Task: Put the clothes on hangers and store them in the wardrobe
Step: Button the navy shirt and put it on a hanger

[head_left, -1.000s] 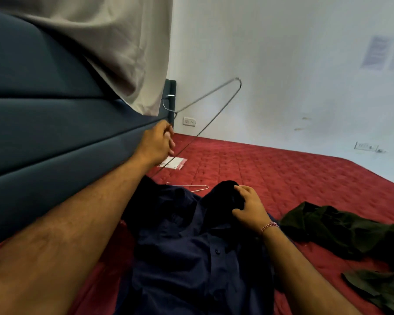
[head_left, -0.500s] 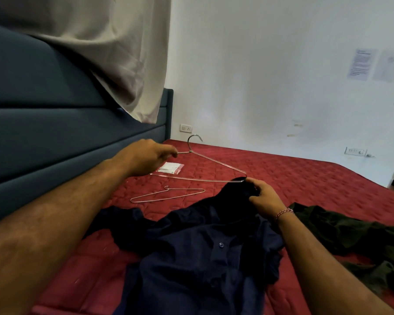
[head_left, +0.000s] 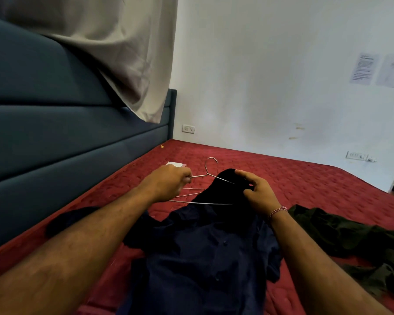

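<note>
Nearest the camera, a navy shirt (head_left: 205, 258) lay spread on the red bedspread (head_left: 305, 178), its lower part cut off by the bottom edge of the frame. At lower right a dark green garment (head_left: 350, 242) lay crumpled, partly cut off by the right edge. Above the frame's middle, the right hand (head_left: 257, 192) gripped the shirt's bunched collar end, lifted off the bed. The left hand (head_left: 168, 183) pinched a wire hanger (head_left: 210, 171) at its left shoulder; the hanger's right end vanished into the dark cloth. A second hanger (head_left: 192, 191) lay just beyond, mostly hidden by the left hand. A small white packet (head_left: 175, 164) peeked from behind that hand. Farther off at left stood the blue headboard (head_left: 55, 133) with a beige cloth (head_left: 123, 53) draped over it.
</note>
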{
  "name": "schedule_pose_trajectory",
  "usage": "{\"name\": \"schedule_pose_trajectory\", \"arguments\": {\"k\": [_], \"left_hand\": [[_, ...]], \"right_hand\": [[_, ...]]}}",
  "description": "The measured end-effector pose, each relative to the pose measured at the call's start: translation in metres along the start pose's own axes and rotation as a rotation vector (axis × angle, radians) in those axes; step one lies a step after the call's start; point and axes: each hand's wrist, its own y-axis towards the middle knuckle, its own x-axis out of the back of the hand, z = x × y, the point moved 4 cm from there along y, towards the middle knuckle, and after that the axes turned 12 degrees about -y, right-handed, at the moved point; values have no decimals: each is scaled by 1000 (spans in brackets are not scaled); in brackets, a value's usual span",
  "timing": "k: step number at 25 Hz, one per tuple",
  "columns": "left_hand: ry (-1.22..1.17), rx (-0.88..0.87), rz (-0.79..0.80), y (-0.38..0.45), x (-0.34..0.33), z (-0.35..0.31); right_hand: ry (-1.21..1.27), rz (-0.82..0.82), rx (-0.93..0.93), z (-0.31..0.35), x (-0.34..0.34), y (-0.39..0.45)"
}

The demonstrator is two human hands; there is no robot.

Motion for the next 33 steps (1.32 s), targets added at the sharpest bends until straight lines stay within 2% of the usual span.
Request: {"name": "schedule_pose_trajectory", "arguments": {"k": [6, 11, 14, 16, 19, 20, 22, 24, 25, 26, 27, 29, 30, 31, 33], "left_hand": [[-84, -11, -65, 6, -42, -25], [-151, -20, -91, 11, -45, -33], [-97, -62, -94, 13, -42, -42], [15, -76, -94, 14, -43, -50], [326, -176, -298, 9, -47, -63], [325, -179, -413, 1, -48, -66], [70, -117, -676, -22, -54, -65], [-270, 81, -821, -41, -77, -49], [-442, 226, -809, -42, -96, -34], [-622, 374, -733, -37, -117, -21], [-740, 540, -582, -30, -141, -7], [-760, 704, -253, -17, -176, 3], [-724, 724, -157, -11, -187, 4], [-709, 741, -137, -7, -188, 5], [-827, 749, -209, 2, -188, 7]], "right_hand": [[17, 15, -5, 18, -15, -4], [-189, -188, -140, 19, -25, -3], [-229, -223, -162, 22, -30, -5], [-166, -216, -163, 25, -32, -4], [-34, -271, -226, 29, -31, -3], [-18, -303, -256, 29, -28, -6], [3, -364, -276, 23, -21, -9], [45, -401, -279, 14, -12, -11], [72, -414, -287, 9, -8, -11], [98, -420, -299, 5, -4, -12], [124, -424, -310, 1, -1, -12], [164, -421, -308, -3, 3, -13], [177, -420, -303, -5, 6, -14], [198, -419, -303, -9, 8, -14], [226, -410, -329, -18, 15, -14]]}}
